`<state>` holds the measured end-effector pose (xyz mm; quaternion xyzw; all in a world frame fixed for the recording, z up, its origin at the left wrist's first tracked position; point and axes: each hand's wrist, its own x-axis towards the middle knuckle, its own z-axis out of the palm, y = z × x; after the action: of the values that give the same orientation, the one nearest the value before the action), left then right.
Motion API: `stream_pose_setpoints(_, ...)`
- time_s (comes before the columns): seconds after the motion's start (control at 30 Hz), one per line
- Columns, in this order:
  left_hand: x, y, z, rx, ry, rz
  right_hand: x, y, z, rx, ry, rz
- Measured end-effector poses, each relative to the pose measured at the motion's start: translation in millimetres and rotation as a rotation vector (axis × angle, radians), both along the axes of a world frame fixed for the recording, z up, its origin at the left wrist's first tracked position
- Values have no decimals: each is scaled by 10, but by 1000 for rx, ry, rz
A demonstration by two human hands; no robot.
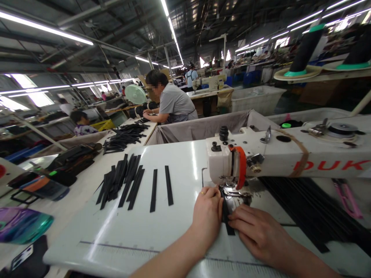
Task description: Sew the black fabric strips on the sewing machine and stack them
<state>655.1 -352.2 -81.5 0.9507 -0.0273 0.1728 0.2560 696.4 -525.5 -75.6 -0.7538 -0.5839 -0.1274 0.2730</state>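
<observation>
A short black fabric strip [228, 227] lies under the needle area of a white sewing machine [272, 150], its near end pointing toward me. My left hand [208, 206] is closed on the strip's left side, close to the presser foot, with the fingertips curled. From the right, my right hand [255, 227] pinches the strip's edge between thumb and fingers, a little nearer to me. The needle itself is hidden behind the orange guard [240, 166] and metal parts.
Loose black strips [116, 181] lie left on the white table [179, 231]. Long black strips [301, 208] run under the machine arm beside pink-handled scissors [346, 199]. A bottle [26, 226] and a phone [26, 258] sit at far left. A co-worker [176, 100] works ahead.
</observation>
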Motion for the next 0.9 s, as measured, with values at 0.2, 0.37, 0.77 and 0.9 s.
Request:
stream_pose_setpoints(0.2, -15, -10, 22, 26, -2, -4, 65, 17, -12, -7, 2, -46)
stream_pose_setpoints(0.37, -41, -18, 43, 36, 21, -10, 162, 41, -59, -48, -35, -69)
stream_pose_setpoints(0.77, -92, -20, 46, 35, 62, 4, 158, 87, -91, -72, -162, -161)
stream_pose_setpoints(0.9, -102, -13, 47, 38, 61, -8, 154, 89, -102, -82, -195, -169)
